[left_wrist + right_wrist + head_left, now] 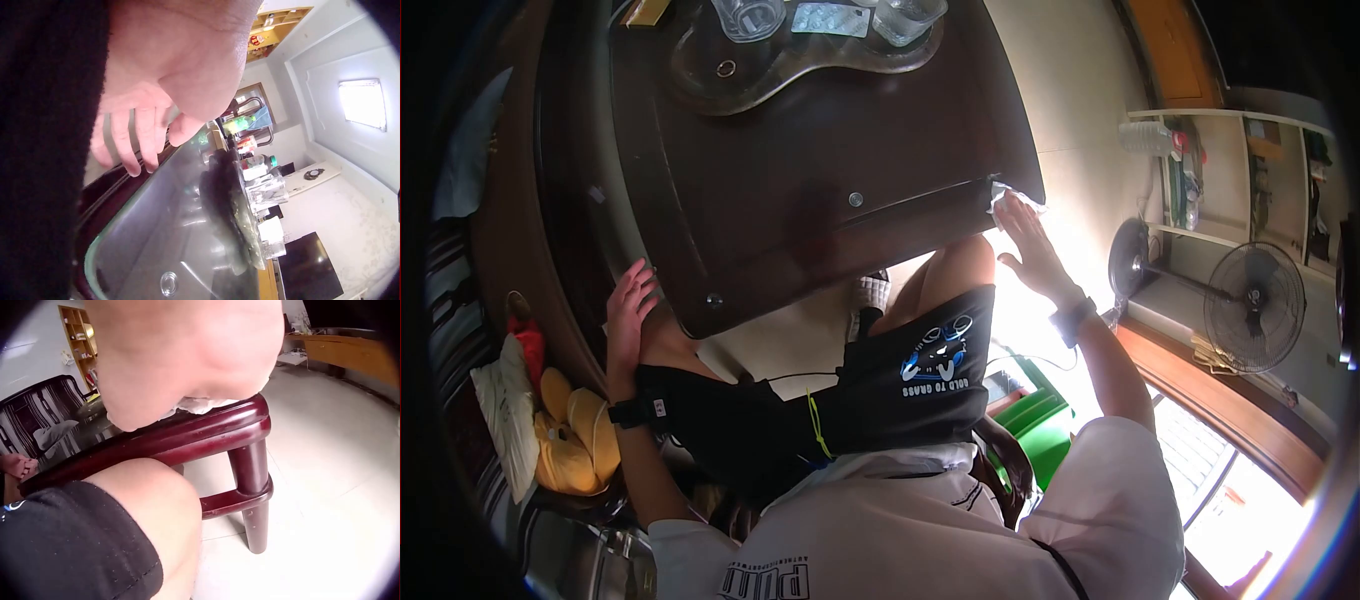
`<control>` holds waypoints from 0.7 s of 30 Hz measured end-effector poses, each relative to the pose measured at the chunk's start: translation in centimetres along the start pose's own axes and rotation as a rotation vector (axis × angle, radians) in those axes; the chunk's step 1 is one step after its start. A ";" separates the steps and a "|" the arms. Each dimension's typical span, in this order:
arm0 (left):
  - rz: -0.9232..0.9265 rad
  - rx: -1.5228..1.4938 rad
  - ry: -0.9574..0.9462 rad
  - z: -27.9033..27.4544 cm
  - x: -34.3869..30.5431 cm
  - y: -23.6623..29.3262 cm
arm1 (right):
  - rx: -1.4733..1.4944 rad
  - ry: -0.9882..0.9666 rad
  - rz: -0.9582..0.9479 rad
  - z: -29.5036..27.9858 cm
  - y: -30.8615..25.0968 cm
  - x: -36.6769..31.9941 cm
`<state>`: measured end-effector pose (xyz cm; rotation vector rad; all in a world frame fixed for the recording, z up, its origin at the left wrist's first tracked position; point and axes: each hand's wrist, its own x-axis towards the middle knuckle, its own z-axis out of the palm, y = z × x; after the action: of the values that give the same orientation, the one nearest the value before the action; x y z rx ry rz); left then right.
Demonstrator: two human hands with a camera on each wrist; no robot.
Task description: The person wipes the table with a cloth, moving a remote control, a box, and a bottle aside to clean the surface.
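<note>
Plainly, in the head view, the right hand [1035, 250] lies with its fingers extended over a crumpled white cloth [1003, 192] (it may be tissue; I cannot tell) at the near right corner of the dark table [800, 160]. The left hand [632, 305] is open and relaxed, its fingers slightly bent, just beside the table's left edge and holding nothing. At the far end sits a curved tray [790, 85] with two clear containers and, between them, a silvery pack [831, 19]. A small round disc [856, 200] shows on the tabletop, nearer the person. In the left wrist view, the left hand's fingers are loosely spread near the edge of the glassy top, with a green-capped bottle [257, 166] farther off among other items. In the right wrist view, the white cloth peeks out beneath the right hand, along the rounded reddish edge by the corner above a table leg [255, 506]; the fingers themselves are hidden there.
</note>
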<state>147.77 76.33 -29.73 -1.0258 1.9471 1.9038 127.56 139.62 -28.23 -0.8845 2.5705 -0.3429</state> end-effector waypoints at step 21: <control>-0.044 -0.006 0.014 -0.6 0.5 -0.6 | -0.307 0.400 -0.032 -3.2 8.6 24.3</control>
<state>147.92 75.64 -30.42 -1.0779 1.9109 1.8853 104.09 131.25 -35.45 -1.0536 3.0381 -0.1442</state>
